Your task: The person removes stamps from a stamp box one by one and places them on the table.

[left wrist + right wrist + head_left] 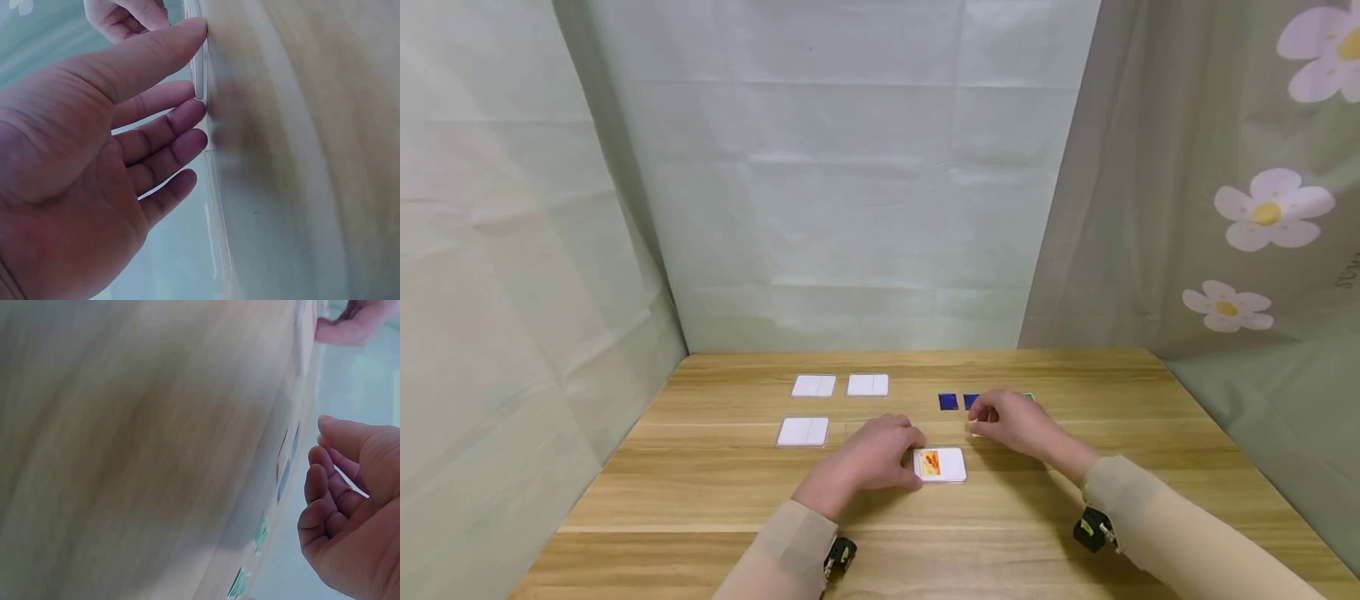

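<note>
Left hand fingers straight, pressed on card left edge | card lies rightward, flat on desk | right hand loosely curled, nothing seen held, beyond card.

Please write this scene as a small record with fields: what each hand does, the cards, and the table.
left hand: fingertips rest on the picture card
right hand: fingers loosely curled, holds nothing visible, beside the blue squares
white cards: three, face plain, left of the hands
green piece: partly hidden behind right hand
table: light wood
</note>
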`<state>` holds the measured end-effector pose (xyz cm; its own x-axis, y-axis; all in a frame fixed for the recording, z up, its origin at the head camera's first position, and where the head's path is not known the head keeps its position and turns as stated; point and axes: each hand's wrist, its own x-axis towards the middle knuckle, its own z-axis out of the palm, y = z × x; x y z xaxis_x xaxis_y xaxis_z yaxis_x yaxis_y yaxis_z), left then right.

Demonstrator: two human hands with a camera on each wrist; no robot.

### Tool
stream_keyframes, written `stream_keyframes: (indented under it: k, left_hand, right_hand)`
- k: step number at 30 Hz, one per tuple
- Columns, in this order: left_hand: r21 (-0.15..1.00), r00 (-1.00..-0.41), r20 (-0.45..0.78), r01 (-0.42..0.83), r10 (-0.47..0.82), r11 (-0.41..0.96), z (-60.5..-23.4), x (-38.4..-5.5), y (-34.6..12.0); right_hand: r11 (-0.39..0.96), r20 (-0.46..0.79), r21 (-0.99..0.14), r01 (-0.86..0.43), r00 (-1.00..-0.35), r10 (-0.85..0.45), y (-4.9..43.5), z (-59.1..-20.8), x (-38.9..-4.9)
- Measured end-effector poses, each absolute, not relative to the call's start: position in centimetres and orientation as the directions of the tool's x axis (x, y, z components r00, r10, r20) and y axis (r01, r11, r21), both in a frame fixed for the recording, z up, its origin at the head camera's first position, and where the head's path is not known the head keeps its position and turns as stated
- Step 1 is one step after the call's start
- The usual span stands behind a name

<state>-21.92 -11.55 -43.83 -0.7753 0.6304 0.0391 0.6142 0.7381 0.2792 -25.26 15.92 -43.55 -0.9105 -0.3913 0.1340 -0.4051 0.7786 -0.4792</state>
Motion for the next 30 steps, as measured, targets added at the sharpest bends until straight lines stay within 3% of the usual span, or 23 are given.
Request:
stream_keyframes:
  k: [16, 30]
  left_hand:
    - [0.345, -0.79, 0.033, 0.584, 0.612, 0.735, -43.8, -22.0, -11.9]
    - [0.351, -0.783, 0.041, 0.593, 0.621, 0.725, -43.8, -21.9, -11.9]
  right_hand:
    - [0.716, 0.069, -0.545, -0.437, -0.874, -0.481, 13.2, -43.1, -23.1]
    - [0.727, 0.098, -0.504, -0.466, -0.867, -0.488, 11.9, -43.9, -22.4]
